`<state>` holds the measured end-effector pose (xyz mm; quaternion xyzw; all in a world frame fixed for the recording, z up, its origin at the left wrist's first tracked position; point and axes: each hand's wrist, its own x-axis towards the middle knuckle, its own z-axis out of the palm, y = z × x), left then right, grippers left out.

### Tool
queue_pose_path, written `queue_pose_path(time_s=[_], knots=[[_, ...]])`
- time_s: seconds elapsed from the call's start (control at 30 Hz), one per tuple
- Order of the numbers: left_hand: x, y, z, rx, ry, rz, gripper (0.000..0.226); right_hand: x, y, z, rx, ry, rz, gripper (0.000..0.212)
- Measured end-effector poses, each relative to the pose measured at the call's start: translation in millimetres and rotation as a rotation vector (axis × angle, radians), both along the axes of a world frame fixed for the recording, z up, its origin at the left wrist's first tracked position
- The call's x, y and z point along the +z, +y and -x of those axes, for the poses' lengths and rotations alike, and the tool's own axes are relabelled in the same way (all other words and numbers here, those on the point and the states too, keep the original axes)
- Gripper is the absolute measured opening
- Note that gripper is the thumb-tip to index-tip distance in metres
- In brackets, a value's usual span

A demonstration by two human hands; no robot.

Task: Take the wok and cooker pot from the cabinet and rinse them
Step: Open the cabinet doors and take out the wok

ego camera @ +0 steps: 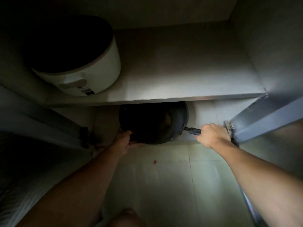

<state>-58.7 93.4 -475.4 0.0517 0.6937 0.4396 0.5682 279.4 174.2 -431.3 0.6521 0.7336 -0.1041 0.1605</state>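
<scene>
A black wok (178, 122) sits in the lower cabinet compartment, half hidden under the shelf edge, its far side out of sight. My right hand (211, 135) is closed around its short black handle (194, 131) at the right. My left hand (125, 140) cups the wok's lower left rim from beneath. A white round rice cooker (91, 71) with a dark top stands on the upper shelf at the left; any pot inside it is hidden.
The pale shelf board (180, 79) stretches to the right of the cooker. An open grey cabinet door (262, 122) hangs just right of my right hand. Tiled floor (164, 185) lies below, with a small red speck (154, 162). The left side is dark.
</scene>
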Motion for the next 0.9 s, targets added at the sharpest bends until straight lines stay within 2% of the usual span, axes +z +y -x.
queue_pose_path(time_s=[0.17, 0.3, 0.4, 0.57, 0.73, 0.77, 0.83, 0.9], knots=[[77, -96, -12, -0.024, -0.024, 0.147, 0.048, 87, -97, -11, -0.089, 0.004, 0.176, 0.033], [182, -160, -17, -0.01, -0.072, 0.179, 0.059, 174, -163, -20, -0.16, -0.005, 0.301, 0.038], [263, -191, -26, 0.019, -0.091, 0.245, 0.061, 247, -199, -28, -0.174, -0.016, 0.322, 0.041], [386, -223, -50, 0.006, -0.029, 0.335, 0.047, 370, -233, -46, -0.16, -0.045, 0.336, 0.044], [485, -251, -72, 0.015, -0.109, 0.379, 0.073, 465, -271, -74, -0.153, -0.035, 0.329, 0.05], [504, -258, -79, -0.003, -0.12, 0.374, 0.066, 479, -276, -81, -0.145, -0.042, 0.334, 0.049], [538, -268, -93, -0.005, -0.119, 0.34, 0.034, 507, -280, -92, -0.12, -0.04, 0.354, 0.045], [569, -277, -107, -0.003, -0.079, 0.312, 0.026, 531, -280, -102, -0.081, -0.036, 0.38, 0.042]])
